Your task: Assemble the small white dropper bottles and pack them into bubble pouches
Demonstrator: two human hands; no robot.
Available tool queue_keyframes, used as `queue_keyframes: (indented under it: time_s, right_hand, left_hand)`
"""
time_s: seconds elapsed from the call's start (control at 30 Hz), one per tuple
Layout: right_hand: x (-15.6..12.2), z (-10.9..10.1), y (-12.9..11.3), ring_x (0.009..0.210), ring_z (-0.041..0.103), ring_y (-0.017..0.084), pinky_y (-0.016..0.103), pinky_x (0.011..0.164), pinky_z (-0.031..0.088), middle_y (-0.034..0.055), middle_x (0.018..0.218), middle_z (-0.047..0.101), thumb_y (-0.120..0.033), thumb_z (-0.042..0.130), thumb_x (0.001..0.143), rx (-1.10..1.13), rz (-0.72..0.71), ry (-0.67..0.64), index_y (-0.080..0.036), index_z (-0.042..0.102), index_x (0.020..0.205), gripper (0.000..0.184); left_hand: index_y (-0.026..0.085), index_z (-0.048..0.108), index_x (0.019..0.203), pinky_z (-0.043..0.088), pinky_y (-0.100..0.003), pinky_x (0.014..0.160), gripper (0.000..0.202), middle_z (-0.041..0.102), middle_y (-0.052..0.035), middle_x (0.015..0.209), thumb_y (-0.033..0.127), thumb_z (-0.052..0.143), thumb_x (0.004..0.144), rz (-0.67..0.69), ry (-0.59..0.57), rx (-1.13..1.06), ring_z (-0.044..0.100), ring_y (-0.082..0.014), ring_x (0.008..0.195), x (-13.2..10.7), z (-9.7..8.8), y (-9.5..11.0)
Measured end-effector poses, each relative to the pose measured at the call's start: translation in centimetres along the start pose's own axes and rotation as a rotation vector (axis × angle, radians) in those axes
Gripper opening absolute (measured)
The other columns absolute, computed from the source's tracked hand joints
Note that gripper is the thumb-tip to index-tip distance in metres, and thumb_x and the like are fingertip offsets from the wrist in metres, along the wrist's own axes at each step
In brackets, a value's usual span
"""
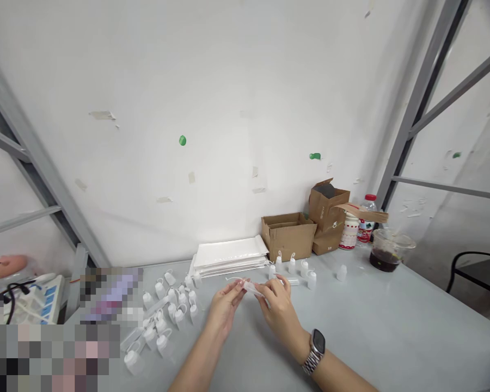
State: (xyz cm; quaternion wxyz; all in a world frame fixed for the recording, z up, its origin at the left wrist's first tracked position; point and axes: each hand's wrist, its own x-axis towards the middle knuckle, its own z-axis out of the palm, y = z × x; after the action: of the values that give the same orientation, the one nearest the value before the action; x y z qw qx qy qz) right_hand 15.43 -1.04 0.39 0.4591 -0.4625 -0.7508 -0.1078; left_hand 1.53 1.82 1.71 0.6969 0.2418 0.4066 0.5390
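Note:
My left hand [224,308] and my right hand [278,307] meet over the grey table [392,337], both pinching a small clear plastic tube or bag [251,288] held between their fingertips. A metal watch [315,351] sits on my right wrist. Left of my hands lies a cluster of several small white bottles with loop caps [167,316]. Behind my right hand a few more white bottles [298,268] stand upright.
A stack of white padded envelopes [228,255] lies against the wall. Two brown cardboard boxes [289,235] stand at the back right, with a water bottle [366,218] and a cup of dark liquid [387,251]. A black chair [473,272] is at right, a metal frame [36,163] at left.

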Motion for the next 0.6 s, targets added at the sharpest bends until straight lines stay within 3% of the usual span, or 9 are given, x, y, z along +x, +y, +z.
queue_keyframes:
  time_s: [0.17, 0.3, 0.37, 0.5, 0.6]
  right_hand:
    - [0.1, -0.4, 0.5, 0.07, 0.05, 0.014, 0.044, 0.091, 0.03, 0.0, 0.073, 0.052, -0.012, 0.042, 0.085, 0.067, 0.01, -0.032, -0.021, 0.056, 0.092, 0.019]
    - [0.2, -0.5, 0.6, 0.069, 0.051, 0.014, 0.045, 0.093, 0.027, 0.0001, 0.072, 0.054, -0.018, 0.048, 0.084, 0.156, 0.062, -0.071, -0.021, 0.058, 0.093, 0.014]
    - [0.3, -0.4, 0.3, 0.068, 0.052, 0.015, 0.043, 0.09, 0.031, 0.0004, 0.071, 0.055, -0.026, 0.052, 0.082, 0.252, 0.166, -0.115, -0.019, 0.059, 0.09, 0.013]
    - [0.7, -0.4, -0.3, 0.066, 0.053, 0.016, 0.031, 0.069, 0.041, 0.0013, 0.064, 0.058, -0.039, 0.048, 0.082, 0.531, 0.483, -0.248, -0.017, 0.059, 0.075, 0.025]
    - [0.8, -0.3, -0.5, 0.063, 0.053, 0.016, 0.028, 0.063, 0.041, 0.0009, 0.065, 0.058, -0.038, 0.049, 0.081, 0.627, 0.577, -0.271, -0.017, 0.057, 0.074, 0.024]
  left_hand:
    - [0.011, 0.067, 0.069, 0.039, -0.03, 0.097, 0.008, 0.071, -0.0101, 0.088, 0.01, 0.07, 0.062, 0.019, -0.121, 0.026, 0.064, -0.018, 0.089, 0.0, 0.0, 0.5]
    - [0.012, 0.067, 0.07, 0.038, -0.032, 0.097, 0.017, 0.071, -0.0095, 0.089, 0.013, 0.075, 0.055, 0.054, -0.149, 0.044, 0.062, -0.02, 0.094, 0.0, 0.0, 0.9]
    - [0.013, 0.068, 0.072, 0.037, -0.033, 0.098, 0.022, 0.071, -0.0092, 0.088, 0.016, 0.076, 0.053, 0.071, -0.147, 0.052, 0.062, -0.0208, 0.094, 0.1, 0.0, 1.1]
    - [0.012, 0.068, 0.078, 0.036, -0.034, 0.098, 0.03, 0.071, -0.0104, 0.09, 0.022, 0.077, 0.051, 0.095, -0.166, 0.068, 0.061, -0.0217, 0.095, 0.2, -0.2, 1.0]
    - [0.013, 0.069, 0.077, 0.036, -0.034, 0.097, 0.031, 0.07, -0.0104, 0.091, 0.024, 0.078, 0.049, 0.12, -0.131, 0.074, 0.06, -0.022, 0.096, 0.3, -0.2, 0.6]
